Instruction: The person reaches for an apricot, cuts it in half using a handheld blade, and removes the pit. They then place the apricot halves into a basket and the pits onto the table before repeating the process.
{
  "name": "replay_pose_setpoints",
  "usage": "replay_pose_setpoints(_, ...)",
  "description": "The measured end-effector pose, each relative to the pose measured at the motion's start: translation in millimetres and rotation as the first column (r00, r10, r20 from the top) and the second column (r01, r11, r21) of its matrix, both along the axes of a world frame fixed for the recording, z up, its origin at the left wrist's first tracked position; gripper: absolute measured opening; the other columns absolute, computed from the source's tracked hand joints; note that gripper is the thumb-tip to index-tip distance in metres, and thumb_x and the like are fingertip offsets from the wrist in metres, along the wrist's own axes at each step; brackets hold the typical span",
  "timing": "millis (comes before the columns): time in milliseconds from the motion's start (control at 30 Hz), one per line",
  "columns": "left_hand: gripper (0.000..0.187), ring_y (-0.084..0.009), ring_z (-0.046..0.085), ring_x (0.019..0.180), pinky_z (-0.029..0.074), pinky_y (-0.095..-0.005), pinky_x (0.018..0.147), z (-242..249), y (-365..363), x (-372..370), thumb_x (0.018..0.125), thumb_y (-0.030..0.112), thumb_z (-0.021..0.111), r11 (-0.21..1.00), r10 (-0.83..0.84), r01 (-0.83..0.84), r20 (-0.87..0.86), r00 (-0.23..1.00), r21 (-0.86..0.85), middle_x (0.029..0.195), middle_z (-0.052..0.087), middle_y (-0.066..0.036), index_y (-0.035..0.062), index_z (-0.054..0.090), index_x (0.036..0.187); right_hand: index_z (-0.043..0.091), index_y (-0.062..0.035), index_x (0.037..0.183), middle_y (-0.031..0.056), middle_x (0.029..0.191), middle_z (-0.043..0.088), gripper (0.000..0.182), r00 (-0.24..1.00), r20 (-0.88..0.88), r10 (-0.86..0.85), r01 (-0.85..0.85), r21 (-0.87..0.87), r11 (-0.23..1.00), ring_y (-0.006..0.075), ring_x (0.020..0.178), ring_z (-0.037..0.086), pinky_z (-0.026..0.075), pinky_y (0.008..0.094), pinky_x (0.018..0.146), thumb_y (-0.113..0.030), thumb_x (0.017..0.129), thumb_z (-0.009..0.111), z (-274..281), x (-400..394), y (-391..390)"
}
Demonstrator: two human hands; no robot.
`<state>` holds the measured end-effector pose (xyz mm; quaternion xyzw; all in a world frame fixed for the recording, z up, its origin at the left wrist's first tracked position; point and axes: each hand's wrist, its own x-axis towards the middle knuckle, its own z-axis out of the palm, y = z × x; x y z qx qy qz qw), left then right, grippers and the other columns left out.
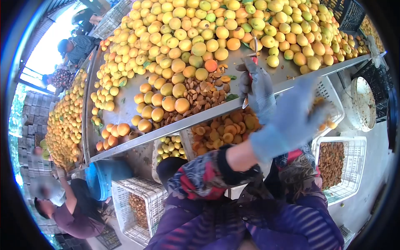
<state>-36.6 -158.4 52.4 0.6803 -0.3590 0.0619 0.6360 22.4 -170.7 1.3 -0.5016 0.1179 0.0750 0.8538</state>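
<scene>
My right hand [259, 87], in a grey glove, is closed around a slim tool [254, 52] with red on its handle and a metal end; its exact kind I cannot make out. It is over the front edge of a metal table [283, 75] heaped with apricots [183, 37]. My left hand [293, 114], in a blue-grey glove, reaches across to the right, smeared by motion. Its fingers look stretched apart, near a white crate [335, 100] with apricot pieces in it. Brown apricot pits [204, 93] lie on the table left of my right hand.
Under the table edge is a crate of apricot halves [227, 133]. White crates of pits stand at right [354, 166] and left [118, 196]. A blue bucket [98, 179], a white bucket [368, 104] and a co-worker [73, 212] are nearby. More people are at the far left.
</scene>
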Motion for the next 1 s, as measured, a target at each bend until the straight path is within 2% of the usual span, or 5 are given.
replay_pose_setpoints(67,0.025,-0.0188,0.066,0.072,0.052,-0.0298,0.062,-10,45,21,0.083,0.008,0.061,0.966,0.245,-0.256,0.23,0.942,0.02,0.094,0.066,-0.012,0.0,0.059,0.107,0.056,0.0011,0.105,0.0039,0.067,0.053,0.046,0.803,-0.207,-0.558,0.502,0.741,0.446,0.0124,0.053,0.052,0.045,0.0276,0.049,-0.043,0.092,0.052,37,-22,29)
replay_pose_setpoints(133,0.021,-0.0164,0.063,0.072,0.051,-0.0272,0.067,-15,105,35,0.08,0.0,0.06,0.852,0.405,-0.468,0.269,0.874,0.235,0.083,0.064,-0.008,0.0048,0.063,0.1,0.059,-0.0016,0.091,-0.001,0.058,0.045,0.036,0.984,0.07,-0.165,0.16,0.076,0.984,0.01,0.042,0.044,0.037,0.0265,0.038,-0.037,0.089,0.058,-7,7,-12)
replay_pose_setpoints(433,0.037,-0.0256,0.06,0.084,0.048,-0.0351,0.076,-61,228,45,0.069,0.015,0.074,0.136,0.538,-0.556,0.411,0.736,0.82,0.085,0.06,-0.01,0.0045,0.06,0.102,0.06,-0.0022,0.088,-0.0021,0.055,0.042,0.034,0.994,0.021,-0.111,0.108,0.103,0.989,0.0087,0.041,0.041,0.035,0.0259,0.036,-0.036,0.089,0.059,1,-1,-5)
replay_pose_setpoints(667,0.04,-0.0289,0.061,0.089,0.05,-0.034,0.071,-66,242,46,0.073,0.015,0.07,0.466,0.679,-0.483,0.051,0.732,0.741,0.088,0.058,-0.012,0.0065,0.055,0.11,0.058,-0.0005,0.092,-0.0004,0.057,0.043,0.036,0.994,0.094,-0.056,0.048,0.076,0.996,0.0099,0.041,0.042,0.035,0.0255,0.036,-0.036,0.091,0.056,-1,-4,-2)
replay_pose_setpoints(1000,0.045,-0.0226,0.053,0.112,0.045,-0.0354,0.088,-37,207,53,0.09,0.02,0.058,0.759,-0.314,-0.11,-0.509,0.801,-0.642,0.116,0.056,-0.011,0.0007,0.045,0.128,0.057,-0.0042,0.093,0.002,0.058,0.053,0.039,0.926,0.304,0.224,-0.172,-0.188,0.967,0.0076,0.039,0.044,0.033,0.0209,0.037,-0.042,0.094,0.049,17,-22,15)
